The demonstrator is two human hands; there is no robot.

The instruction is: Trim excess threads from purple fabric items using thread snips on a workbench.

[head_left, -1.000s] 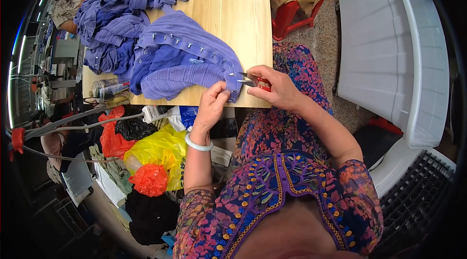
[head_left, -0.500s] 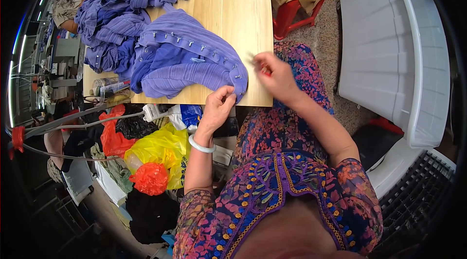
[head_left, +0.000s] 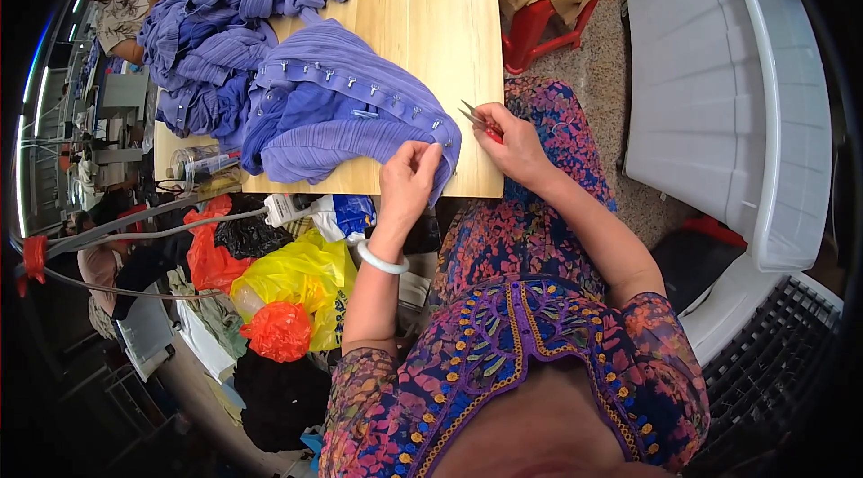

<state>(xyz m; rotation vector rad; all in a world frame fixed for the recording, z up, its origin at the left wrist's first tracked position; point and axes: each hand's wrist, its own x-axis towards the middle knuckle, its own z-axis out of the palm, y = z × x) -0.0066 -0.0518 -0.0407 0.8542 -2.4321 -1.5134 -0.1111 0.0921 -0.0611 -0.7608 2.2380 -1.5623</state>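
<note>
A purple ribbed knit garment (head_left: 342,141) lies on the wooden table, with several small silvery metal fasteners along its curved band. At the band's near end, my left hand (head_left: 409,181) is closed in a pinch beside the last fastener (head_left: 448,145). What lies between its thumb and finger is hidden. My right hand (head_left: 517,150) grips small red-handled scissors (head_left: 479,123) just right of the garment. Their pointed blades stand apart, aimed up and left, not touching the cloth.
More purple knits (head_left: 225,11) are heaped at the far left of the table (head_left: 431,20). A clear jar (head_left: 193,162) stands at its left edge. Plastic bags (head_left: 297,276) hang below. A red stool (head_left: 530,38) bears tan cloth; a big white bin (head_left: 710,92) stands right. Another person (head_left: 130,11) sits far left.
My left hand has moved up from the garment's lower corner to the last fastener, and that corner now hangs over the table edge. The scissors in my right hand, blurred before, show clearly.
</note>
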